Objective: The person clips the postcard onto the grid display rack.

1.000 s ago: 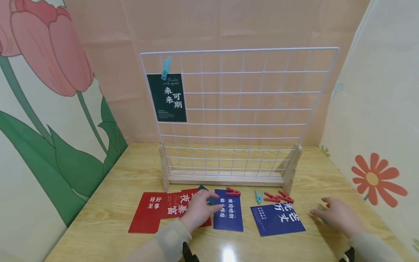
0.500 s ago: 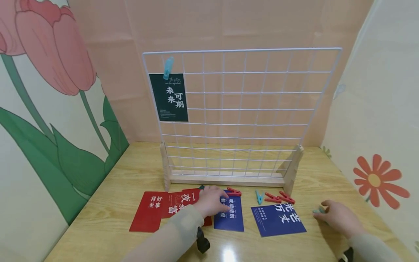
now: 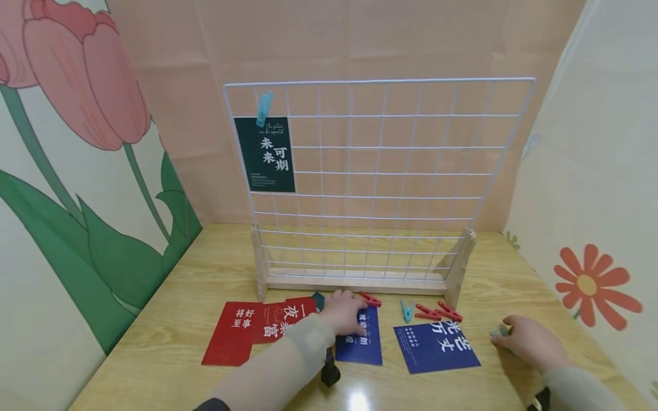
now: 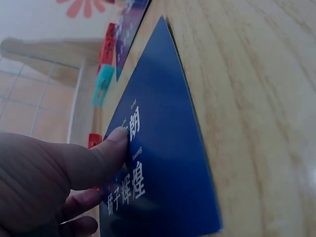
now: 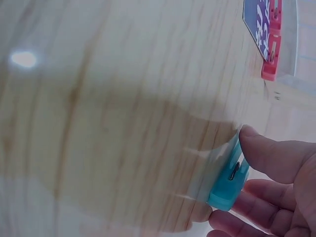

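In the head view my left hand lies over the upper left part of a dark blue card with white characters. The left wrist view shows its thumb touching the face of this blue card, the other fingers near the card's edge. The card lies on the table. At the right, my right hand holds a teal clothespin between thumb and fingers, close to the tabletop. A dark green card hangs at the upper left of a white wire grid, under a light blue clothespin.
Red cards lie left of the left hand, with a green card corner behind. Another blue card lies between the hands. Behind it are red clothespins and a teal clothespin. The grid's wooden base stands behind.
My left hand has moved right, from the red cards onto the blue card. The right hand has closed its fingers on the teal clothespin and stays in nearly the same place.
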`<state>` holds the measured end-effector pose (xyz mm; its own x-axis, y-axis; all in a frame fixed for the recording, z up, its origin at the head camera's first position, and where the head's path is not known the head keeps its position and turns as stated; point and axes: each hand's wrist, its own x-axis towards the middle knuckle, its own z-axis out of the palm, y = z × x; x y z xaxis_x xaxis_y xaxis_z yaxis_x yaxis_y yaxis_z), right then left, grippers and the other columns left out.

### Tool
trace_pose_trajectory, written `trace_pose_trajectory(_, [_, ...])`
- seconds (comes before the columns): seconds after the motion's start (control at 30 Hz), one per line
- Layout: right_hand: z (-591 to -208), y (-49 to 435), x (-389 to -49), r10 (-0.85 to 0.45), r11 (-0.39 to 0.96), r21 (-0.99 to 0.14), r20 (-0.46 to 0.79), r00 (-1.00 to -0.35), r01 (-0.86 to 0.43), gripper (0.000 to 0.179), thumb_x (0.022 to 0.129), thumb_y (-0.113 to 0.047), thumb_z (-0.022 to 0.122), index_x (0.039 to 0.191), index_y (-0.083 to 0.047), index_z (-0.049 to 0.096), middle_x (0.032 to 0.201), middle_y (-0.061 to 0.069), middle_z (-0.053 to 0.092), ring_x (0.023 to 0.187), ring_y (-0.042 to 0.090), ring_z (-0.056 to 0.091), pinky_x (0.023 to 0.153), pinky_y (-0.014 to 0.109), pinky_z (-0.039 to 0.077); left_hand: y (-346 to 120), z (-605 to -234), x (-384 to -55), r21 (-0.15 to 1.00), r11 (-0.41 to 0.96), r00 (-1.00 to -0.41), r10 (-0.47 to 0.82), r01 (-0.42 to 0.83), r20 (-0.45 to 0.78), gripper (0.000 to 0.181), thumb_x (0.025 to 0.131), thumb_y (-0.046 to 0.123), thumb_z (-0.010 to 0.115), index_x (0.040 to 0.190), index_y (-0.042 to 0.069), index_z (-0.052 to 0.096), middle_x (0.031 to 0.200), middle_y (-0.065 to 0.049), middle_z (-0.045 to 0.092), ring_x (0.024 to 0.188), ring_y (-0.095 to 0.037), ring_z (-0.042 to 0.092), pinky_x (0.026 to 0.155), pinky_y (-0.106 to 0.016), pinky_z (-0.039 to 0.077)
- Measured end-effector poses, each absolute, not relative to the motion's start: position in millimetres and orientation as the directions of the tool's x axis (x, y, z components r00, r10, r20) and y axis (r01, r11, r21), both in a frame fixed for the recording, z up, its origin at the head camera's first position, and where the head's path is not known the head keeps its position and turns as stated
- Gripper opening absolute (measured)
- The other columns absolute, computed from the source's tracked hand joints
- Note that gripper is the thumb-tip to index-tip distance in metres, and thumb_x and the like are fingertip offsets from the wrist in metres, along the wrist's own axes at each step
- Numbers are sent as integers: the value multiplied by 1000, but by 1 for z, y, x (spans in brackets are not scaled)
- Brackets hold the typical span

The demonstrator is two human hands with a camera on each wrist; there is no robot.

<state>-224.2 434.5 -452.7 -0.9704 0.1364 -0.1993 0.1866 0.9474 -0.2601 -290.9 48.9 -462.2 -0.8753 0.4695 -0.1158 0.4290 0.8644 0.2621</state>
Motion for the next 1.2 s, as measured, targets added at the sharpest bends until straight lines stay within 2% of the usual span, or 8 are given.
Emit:
trace_pose_trajectory(0.27, [-455,436,-227,152,946,-250,-213,-965,204,79,76,-44,77,115,19,51,94,27,62,84,36,60,76,56,46,58,-456,-298,190,887,-870,454,420,-193,69,72,48,81,135,40,54,137,2,44,113,-21,39,95,-41,35])
trace_pose_trajectory(0.43, [-454,434,-229,151,950,-234,-227,-962,205,78,77,-44,77,115,18,51,97,29,61,86,37,60,76,55,47,61,-449,-295,176,877,-854,477,447,-208,75,69,48,83,136,36,53,135,1,45,112,-20,39,93,-41,36])
trace_pose_trajectory(0.6, [-451,433,-229,128,953,-243,-208,-970,178,77,77,-43,77,115,18,51,97,30,61,85,37,61,75,55,47,62,-445,-292,210,878,-856,470,430,-213,76,63,47,88,131,32,57,127,2,48,108,-19,41,92,-42,36])
trace_pose_trajectory(0.8, [-449,433,-231,130,954,-241,-205,-970,179,84,77,-52,74,117,18,51,108,35,58,96,50,57,77,58,46,64,-442,-288,210,887,-855,456,412,-248,73,55,48,91,116,27,59,111,3,51,103,-17,44,91,-41,38])
trace_pose_trajectory(1.0, [-448,433,-231,108,960,-233,-190,-976,152,79,77,-53,73,111,16,55,110,35,58,96,52,56,76,58,46,66,-444,-288,200,887,-847,459,417,-268,66,54,47,92,106,25,57,102,4,55,98,-16,48,88,-40,37])
trace_pose_trajectory(1.1, [-448,432,-230,98,962,-233,-192,-977,143,73,78,-50,73,109,14,57,108,34,59,95,50,57,75,58,46,66,-447,-288,206,879,-842,472,429,-260,66,55,47,92,107,26,58,100,6,57,95,-15,49,87,-39,37])
trace_pose_trajectory(1.2, [-449,432,-230,100,961,-236,-199,-975,147,72,79,-49,73,109,14,56,109,35,59,96,51,57,76,59,45,63,-447,-287,226,865,-836,495,448,-236,60,60,45,90,110,28,61,104,8,58,97,-14,51,86,-39,38])
